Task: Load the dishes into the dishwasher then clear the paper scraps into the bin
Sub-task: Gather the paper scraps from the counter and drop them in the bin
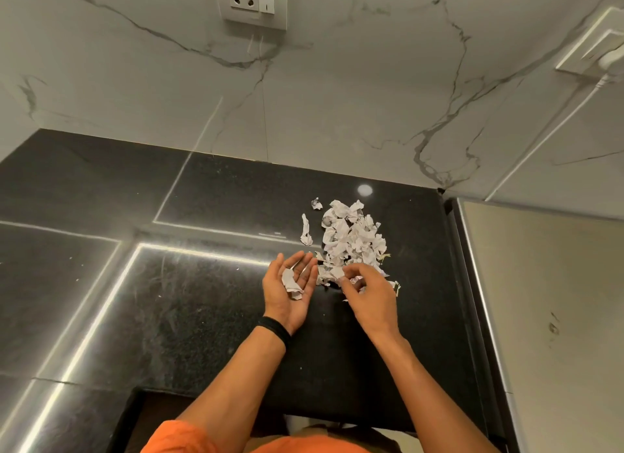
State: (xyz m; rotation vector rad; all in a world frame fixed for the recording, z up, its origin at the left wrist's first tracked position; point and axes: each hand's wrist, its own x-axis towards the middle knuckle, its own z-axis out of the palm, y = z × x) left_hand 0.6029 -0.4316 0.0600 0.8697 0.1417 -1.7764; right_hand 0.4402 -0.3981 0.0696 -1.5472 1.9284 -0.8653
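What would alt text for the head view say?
A left hand, palm up, carries a few paper scraps while the right hand pinches more from the pile on a black counter. A marble wall with a socket stands behind.

Paper scraps [351, 239] on black countertop [169, 300]

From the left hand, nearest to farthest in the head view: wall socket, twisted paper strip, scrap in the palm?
1. Scrap in the palm, on the left hand.
2. Twisted paper strip, on the counter ahead.
3. Wall socket, high up.
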